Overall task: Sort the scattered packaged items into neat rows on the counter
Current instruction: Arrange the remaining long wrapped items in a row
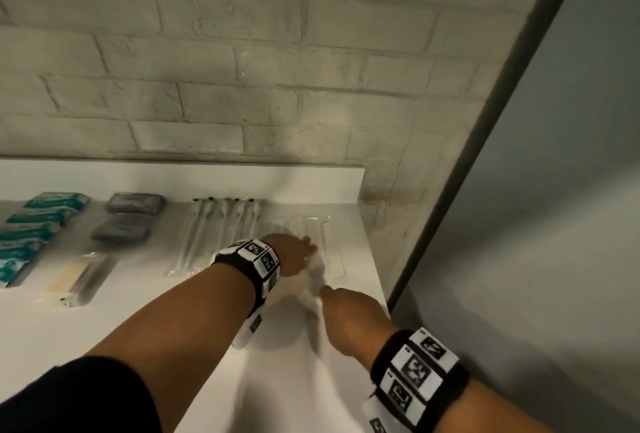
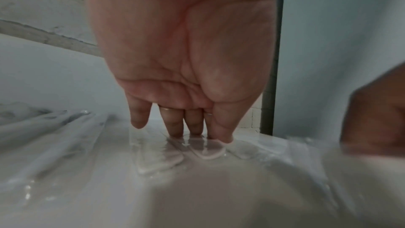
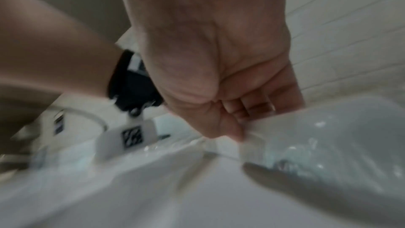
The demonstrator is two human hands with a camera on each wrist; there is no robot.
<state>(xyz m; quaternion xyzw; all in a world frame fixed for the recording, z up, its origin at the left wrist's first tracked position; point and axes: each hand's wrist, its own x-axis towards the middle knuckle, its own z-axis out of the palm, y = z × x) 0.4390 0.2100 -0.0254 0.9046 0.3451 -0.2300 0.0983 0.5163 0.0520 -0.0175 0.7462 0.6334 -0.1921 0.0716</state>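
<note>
My left hand reaches to the counter's far right, and its straight fingers press down on flat clear packets holding white spoon-like shapes. These packets lie side by side near the counter's right end. Just in front, my right hand pinches a crinkled clear packet between thumb and curled fingers. That packet is blurred and its contents cannot be made out. Both hands are close together, almost touching.
On the white counter lie rows of teal packs, grey packs, a beige item in clear wrap and long clear-wrapped sticks. A brick wall stands behind. The counter ends at a dark post.
</note>
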